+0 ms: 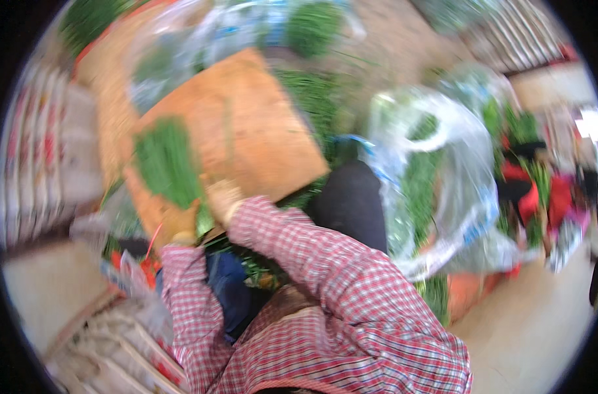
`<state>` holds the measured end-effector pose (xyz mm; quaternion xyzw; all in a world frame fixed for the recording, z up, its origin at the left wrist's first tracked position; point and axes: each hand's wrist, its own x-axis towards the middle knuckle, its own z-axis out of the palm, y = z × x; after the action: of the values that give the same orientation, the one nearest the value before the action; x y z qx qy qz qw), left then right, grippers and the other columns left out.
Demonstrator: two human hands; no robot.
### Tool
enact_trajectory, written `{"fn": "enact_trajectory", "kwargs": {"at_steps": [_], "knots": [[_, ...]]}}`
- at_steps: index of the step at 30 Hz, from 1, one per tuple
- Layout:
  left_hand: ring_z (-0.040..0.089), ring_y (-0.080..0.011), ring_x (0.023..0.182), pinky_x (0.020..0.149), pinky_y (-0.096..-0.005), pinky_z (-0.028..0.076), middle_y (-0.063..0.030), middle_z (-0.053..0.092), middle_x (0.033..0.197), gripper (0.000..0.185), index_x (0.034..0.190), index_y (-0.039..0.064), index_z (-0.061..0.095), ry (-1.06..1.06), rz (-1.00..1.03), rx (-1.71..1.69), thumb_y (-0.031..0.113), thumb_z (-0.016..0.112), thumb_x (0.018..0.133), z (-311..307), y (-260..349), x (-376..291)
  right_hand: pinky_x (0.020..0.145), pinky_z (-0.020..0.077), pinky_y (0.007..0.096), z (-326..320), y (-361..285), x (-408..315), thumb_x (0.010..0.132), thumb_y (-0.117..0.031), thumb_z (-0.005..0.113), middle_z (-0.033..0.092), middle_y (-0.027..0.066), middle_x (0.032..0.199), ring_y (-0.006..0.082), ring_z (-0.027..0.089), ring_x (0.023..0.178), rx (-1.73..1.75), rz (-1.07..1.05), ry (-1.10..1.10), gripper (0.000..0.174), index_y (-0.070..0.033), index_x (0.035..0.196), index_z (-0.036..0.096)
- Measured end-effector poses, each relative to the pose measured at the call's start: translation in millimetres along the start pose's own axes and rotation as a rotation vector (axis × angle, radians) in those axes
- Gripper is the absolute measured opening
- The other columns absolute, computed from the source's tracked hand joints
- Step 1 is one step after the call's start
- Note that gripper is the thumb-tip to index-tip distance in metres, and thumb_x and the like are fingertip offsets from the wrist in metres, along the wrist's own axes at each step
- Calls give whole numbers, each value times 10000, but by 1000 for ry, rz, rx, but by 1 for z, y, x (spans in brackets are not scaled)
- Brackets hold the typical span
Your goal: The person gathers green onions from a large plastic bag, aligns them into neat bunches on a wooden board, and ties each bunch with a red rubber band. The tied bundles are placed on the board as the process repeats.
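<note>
A bundle of long, thin green leafy stalks (163, 160) lies slanted across the left part of an orange-brown board (259, 123) before me. My left hand (178, 221) is closed around the pale lower end of this bundle, at the board's near left edge. Just to the right, my right hand (222, 197) rests by the board's near edge, close to the bundle's stalks; motion blur hides its fingers and whether it holds anything. A few loose green strands lie on the board.
Right of my knee (350, 207) stands an open clear plastic bag (456, 182) with greens inside. More greens (309, 103) lie behind the board, near plastic bags (230, 29). Stacked sacks or crates (47, 157) stand at left. Other people (540, 197) are at far right.
</note>
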<state>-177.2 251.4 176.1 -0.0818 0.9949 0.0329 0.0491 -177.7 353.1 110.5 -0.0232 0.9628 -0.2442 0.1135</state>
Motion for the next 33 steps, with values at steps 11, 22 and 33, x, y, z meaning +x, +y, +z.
{"fn": "enact_trajectory", "kwargs": {"at_steps": [11,22,33], "knots": [[222,-356,1309,1069,-427,205,-180,195,1440,948,1417,80,144,170,120,-456,344,720,712,3,-11,4,810,477,284,-164,165,-233,768,-114,690,594,103,1060,174,594,928,1171,-114,381,447,-54,1180,528],[465,-294,1158,1013,-445,303,-124,487,1257,665,1299,74,417,-499,1730,-373,213,681,704,13,309,-206,1047,276,395,-68,419,-362,731,-623,556,263,218,1407,348,286,1288,159,941,-160,968,40,1358,234],[627,-295,739,632,-405,496,-101,642,804,155,801,93,676,-964,1676,433,164,606,682,56,294,-197,857,424,431,-98,406,-334,779,-443,603,506,189,1164,353,495,1055,-32,716,403,636,1,1200,429]]}}
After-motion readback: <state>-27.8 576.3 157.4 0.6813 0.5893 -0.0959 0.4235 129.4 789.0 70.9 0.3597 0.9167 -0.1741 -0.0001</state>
